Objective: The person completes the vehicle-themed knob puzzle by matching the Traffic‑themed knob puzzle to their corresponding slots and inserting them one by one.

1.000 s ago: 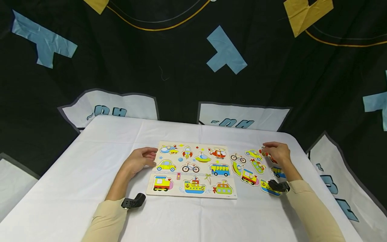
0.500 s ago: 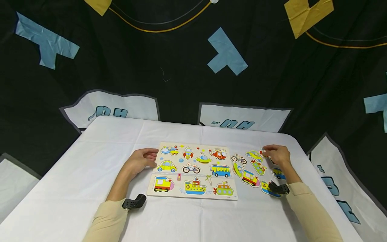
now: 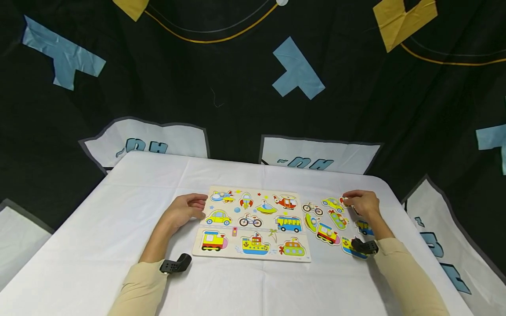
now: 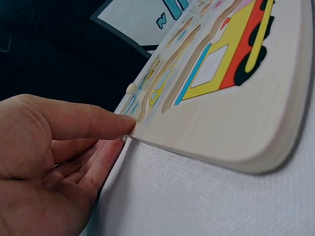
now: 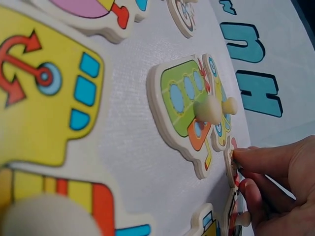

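Observation:
A wooden puzzle board with vehicle pictures lies on the table. My left hand grips its left edge, thumb on the upper face and the other fingers at the side, as the left wrist view shows. The plane piece sits in the board, its knob visible there. To the right of the board, my right hand pinches a small puzzle piece with red parts, mostly hidden by the fingers. Beside it lie the car piece and the submarine piece.
More loose knobbed pieces lie right of the board: bicycle, flying saucer, train, ship and bus. A white cloth covers the table. Behind hangs a black curtain.
My right hand has lowered slightly and its fingers have closed on the small piece at the far right. My left hand stays on the board's edge. The head view has shifted very slightly.

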{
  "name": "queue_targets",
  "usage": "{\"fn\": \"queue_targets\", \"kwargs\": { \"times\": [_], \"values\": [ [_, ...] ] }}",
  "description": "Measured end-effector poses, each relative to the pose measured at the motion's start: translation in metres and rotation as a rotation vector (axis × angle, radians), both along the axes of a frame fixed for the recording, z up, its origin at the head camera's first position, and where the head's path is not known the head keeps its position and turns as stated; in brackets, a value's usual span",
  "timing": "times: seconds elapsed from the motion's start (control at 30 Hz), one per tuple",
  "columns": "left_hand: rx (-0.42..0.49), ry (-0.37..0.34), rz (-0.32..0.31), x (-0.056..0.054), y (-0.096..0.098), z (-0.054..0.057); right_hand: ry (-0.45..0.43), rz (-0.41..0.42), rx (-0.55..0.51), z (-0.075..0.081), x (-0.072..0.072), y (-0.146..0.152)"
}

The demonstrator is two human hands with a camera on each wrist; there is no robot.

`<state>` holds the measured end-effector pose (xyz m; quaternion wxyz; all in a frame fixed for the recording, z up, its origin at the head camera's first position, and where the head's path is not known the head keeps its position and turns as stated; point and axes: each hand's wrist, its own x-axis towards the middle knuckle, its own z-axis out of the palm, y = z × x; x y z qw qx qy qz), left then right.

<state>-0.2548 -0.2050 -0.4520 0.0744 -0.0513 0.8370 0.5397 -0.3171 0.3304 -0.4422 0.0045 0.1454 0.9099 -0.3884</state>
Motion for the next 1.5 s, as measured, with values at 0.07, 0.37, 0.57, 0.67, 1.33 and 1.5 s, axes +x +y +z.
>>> {"fn": "queue_targets", "kwargs": {
  "times": [0.07, 0.37, 0.57, 0.67, 1.33, 1.5],
  "values": [
    [-0.003, -0.002, 0.002, 0.0, 0.0, 0.0, -0.004, -0.005, -0.004, 0.0, -0.001, 0.001],
    [-0.016, -0.02, 0.01, 0.001, 0.002, 0.002, 0.013, 0.008, -0.003, 0.011, 0.0, 0.0],
    [-0.02, -0.014, 0.009, 0.002, 0.001, 0.0, 0.038, 0.022, -0.017, 0.018, -0.005, -0.01],
    [-0.012, -0.011, 0.008, 0.002, 0.0, 0.0, 0.088, 0.019, -0.01, 0.002, -0.022, -0.007],
    [-0.004, -0.008, 0.001, -0.001, 0.0, 0.0, 0.122, 0.22, -0.099, 0.043, -0.008, -0.101],
    [-0.003, -0.014, 0.001, 0.0, 0.0, 0.0, 0.162, 0.273, -0.125, 0.043, -0.008, -0.124]
  ]
}}
